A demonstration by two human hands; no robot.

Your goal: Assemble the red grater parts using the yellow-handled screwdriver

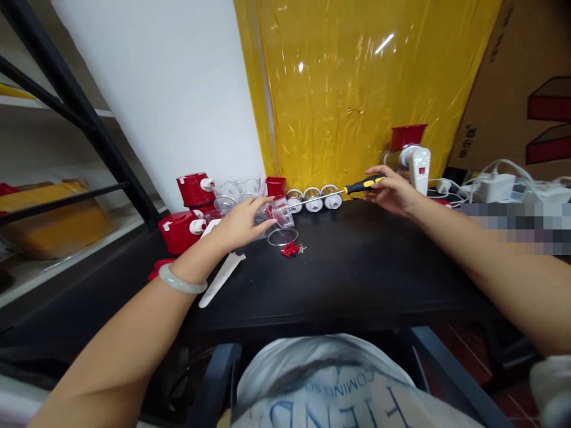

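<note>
My left hand (pixel 241 224) grips a clear plastic housing (pixel 282 213) between thumb and fingers, tipped on its side. A screwdriver (pixel 362 185) with a black and yellow handle is held in the fingers of my right hand (pixel 395 193). Its long metal shaft points left, and the tip reaches the housing; whether it sits on a screw is too small to tell. Below the housing a clear round rim (pixel 282 237) rests near the black table. Small red plastic parts (pixel 290 249) lie in a little pile, with several tiny screws (pixel 302 248) beside them.
Behind stand several metal drums with white ends (pixel 313 200) and a red hopper (pixel 275 186). Red housings (pixel 181 232) and clear parts are grouped at left, near a white strip (pixel 222 280). A white-handled machine (pixel 419 169) and chargers with cables (pixel 495 187) occupy the right.
</note>
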